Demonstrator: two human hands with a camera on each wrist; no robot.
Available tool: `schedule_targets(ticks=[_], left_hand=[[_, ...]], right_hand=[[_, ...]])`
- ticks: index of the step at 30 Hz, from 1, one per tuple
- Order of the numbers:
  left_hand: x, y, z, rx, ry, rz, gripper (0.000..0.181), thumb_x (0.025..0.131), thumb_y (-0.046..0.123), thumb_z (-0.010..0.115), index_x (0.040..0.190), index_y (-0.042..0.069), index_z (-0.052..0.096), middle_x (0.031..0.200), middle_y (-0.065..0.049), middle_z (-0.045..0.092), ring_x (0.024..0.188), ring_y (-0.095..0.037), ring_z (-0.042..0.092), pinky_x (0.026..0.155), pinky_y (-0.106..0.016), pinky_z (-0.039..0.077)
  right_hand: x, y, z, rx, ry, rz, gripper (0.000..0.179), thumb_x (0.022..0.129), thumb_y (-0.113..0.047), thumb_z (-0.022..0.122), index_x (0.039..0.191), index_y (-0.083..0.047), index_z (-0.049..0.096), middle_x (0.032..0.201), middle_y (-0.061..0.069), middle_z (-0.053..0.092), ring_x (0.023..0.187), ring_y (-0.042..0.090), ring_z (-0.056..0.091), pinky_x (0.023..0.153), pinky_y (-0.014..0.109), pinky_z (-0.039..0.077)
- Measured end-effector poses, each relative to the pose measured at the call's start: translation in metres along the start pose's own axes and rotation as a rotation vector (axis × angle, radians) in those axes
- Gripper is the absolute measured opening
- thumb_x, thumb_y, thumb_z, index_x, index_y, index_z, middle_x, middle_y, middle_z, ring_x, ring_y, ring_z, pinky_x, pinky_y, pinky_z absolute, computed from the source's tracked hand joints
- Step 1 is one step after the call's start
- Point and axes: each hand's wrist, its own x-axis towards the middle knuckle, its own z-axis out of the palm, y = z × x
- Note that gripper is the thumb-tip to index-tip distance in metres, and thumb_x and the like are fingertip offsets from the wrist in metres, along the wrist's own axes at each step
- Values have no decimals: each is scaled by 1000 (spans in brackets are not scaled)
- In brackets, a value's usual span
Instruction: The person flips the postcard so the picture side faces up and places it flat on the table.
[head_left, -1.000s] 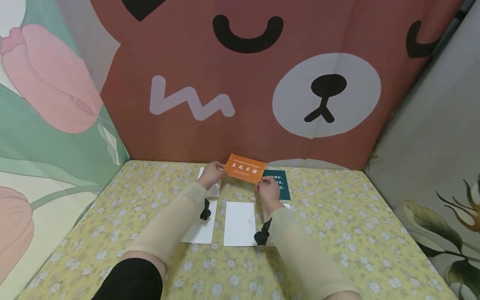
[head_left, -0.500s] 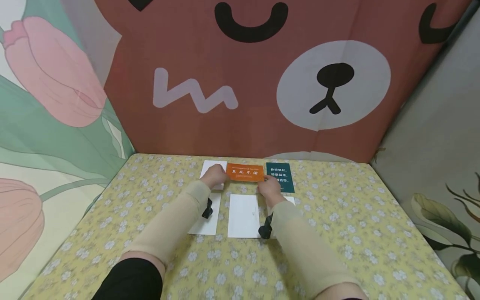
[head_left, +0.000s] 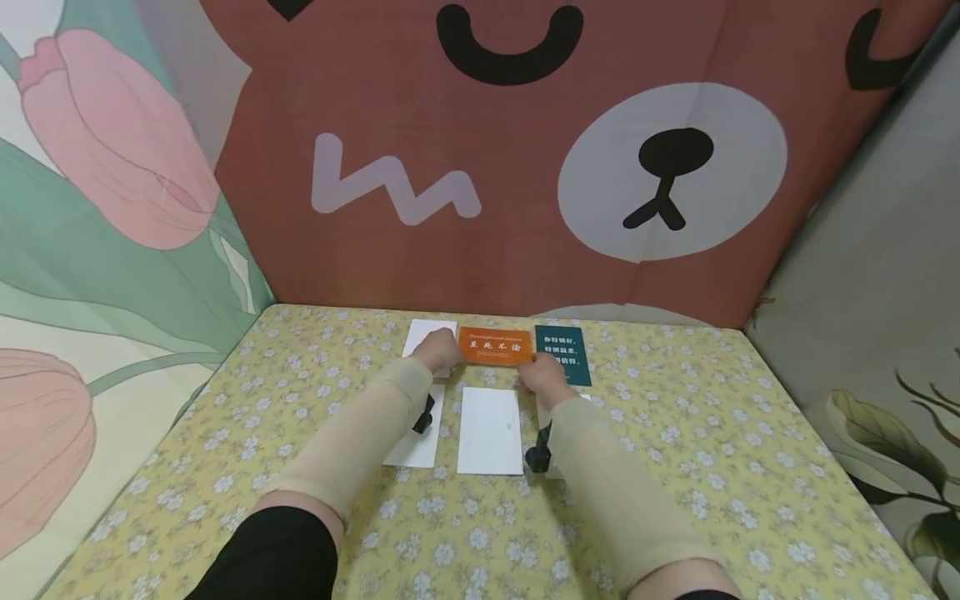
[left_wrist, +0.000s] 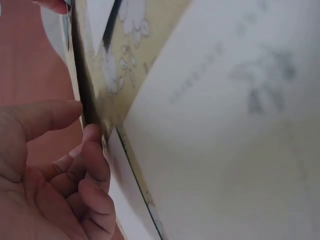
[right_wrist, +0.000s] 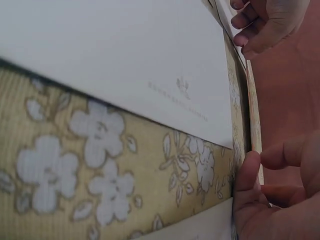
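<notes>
An orange card [head_left: 495, 347] with white lettering is held level, low over the far part of the table, between two other cards. My left hand [head_left: 439, 351] pinches its left end, and my right hand [head_left: 545, 377] pinches its near right corner. In the right wrist view the card's thin edge runs between the right thumb and fingers [right_wrist: 247, 172]. The left wrist view shows the left thumb and curled fingers [left_wrist: 95, 160] at the edge. A white card [head_left: 429, 333] lies partly under the left hand. A dark green card [head_left: 564, 354] with white writing lies beyond the right hand.
Nearer me, a white card [head_left: 490, 431] lies in the middle, with another white card [head_left: 415, 446] to its left and a third mostly hidden under my right forearm. Flowered cloth [head_left: 285, 467] covers the table. A brown bear-print backdrop [head_left: 390, 267] stands at the far edge.
A second ago the orange card was raised and tilted, overlapping the green card. Both hands have lowered and levelled it into the gap between the white and green cards. The head view has shifted slightly.
</notes>
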Motion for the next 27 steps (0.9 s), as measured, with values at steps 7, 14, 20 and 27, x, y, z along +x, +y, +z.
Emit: schedule_targets(ticks=[7, 14, 20, 27], left_hand=[[3, -3, 7, 5, -11, -23, 11, 98, 11, 65, 100, 1, 66, 89, -11, 66, 73, -24, 59, 59, -34, 49], [4, -3, 7, 15, -29, -16, 11, 96, 10, 65, 89, 1, 67, 87, -11, 66, 74, -24, 60, 61, -34, 49], [-1, -2, 5, 42, -30, 6, 13, 94, 9, 68, 82, 3, 69, 84, -9, 65, 72, -22, 57, 66, -35, 49], [0, -10, -13, -3, 27, 66, 20, 101, 19, 61, 88, 4, 57, 80, -5, 54, 71, -18, 52, 74, -39, 48]], right_hand=[[2, 3, 2, -1, -24, -20, 37, 105, -14, 52, 137, 4, 54, 86, 10, 58, 69, 20, 53, 64, 34, 45], [-1, 2, -1, -20, -37, -34, 32, 104, -13, 52, 130, 4, 57, 77, 8, 54, 64, 20, 50, 64, 34, 44], [-5, 1, -3, -19, -31, -41, 36, 103, -13, 53, 134, 5, 56, 83, 9, 57, 68, 20, 54, 65, 31, 46], [-6, -3, -7, 8, -25, -44, 55, 105, -12, 50, 155, 7, 36, 106, 16, 62, 65, 17, 53, 60, 28, 48]])
